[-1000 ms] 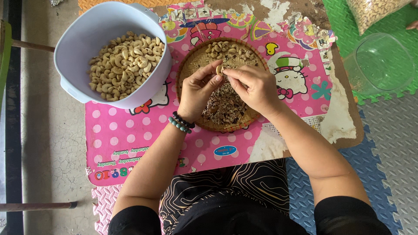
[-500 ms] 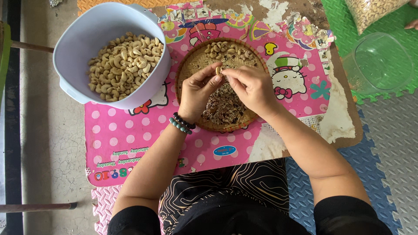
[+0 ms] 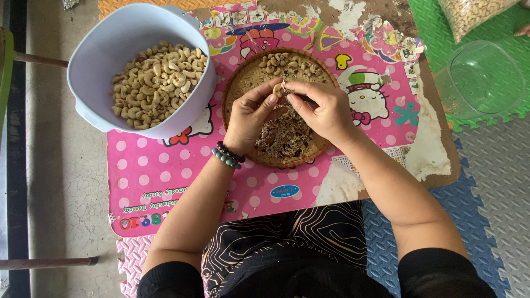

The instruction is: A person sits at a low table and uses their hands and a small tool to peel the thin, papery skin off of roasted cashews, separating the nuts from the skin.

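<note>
Both hands meet over 1 round woven tray on the pink worktop. The left hand and right hand have their fingers pinched closed on 1 pale cashew. 1 white bowl of cashews sits just left.

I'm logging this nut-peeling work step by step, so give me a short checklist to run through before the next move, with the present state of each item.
1. Cashew nut pinched at the fingertips of the left hand: ok.
2. Right hand at the same nut: ok; a tool in it: cannot tell.
3. Both hands over the woven tray, so scraps fall in it: ok.
4. Skins heaped in the tray's near half, unpeeled nuts at its far side: ok.
5. Pale bowl of peeled cashews beside the left hand, with room left: ok.
6. Nut fully peeled: cannot tell.
</note>
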